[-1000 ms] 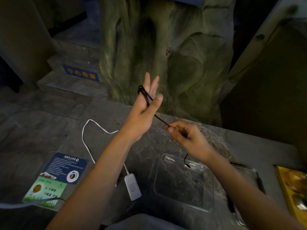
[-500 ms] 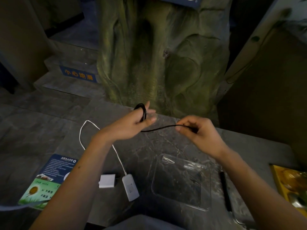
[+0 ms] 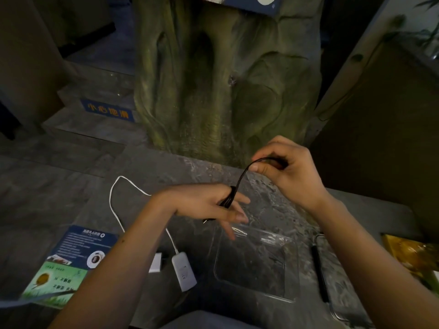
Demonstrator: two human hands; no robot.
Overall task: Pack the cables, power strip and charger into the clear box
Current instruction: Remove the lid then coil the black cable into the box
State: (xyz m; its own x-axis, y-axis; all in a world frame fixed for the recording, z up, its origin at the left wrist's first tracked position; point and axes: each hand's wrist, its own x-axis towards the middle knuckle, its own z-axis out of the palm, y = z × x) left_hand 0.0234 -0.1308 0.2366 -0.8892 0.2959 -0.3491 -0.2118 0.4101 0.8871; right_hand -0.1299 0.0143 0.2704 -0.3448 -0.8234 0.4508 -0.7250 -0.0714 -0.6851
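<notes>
A blue rectangular sign (image 3: 108,112) on the riser of a grey stone step (image 3: 95,95) carries yellow Chinese characters reading "小心地滑". A blue-and-green printed card (image 3: 71,262) lying on the grey marbled counter (image 3: 273,198) bears lines of white text, too small and blurred to read. A blue panel (image 3: 256,3) at the top edge shows a white round mark, illegible.

Quick tally: one clear plastic box (image 3: 251,264), two thin black cables (image 3: 240,182) (image 3: 320,276), one white oblong power strip (image 3: 184,273), one white cube charger (image 3: 155,263).
</notes>
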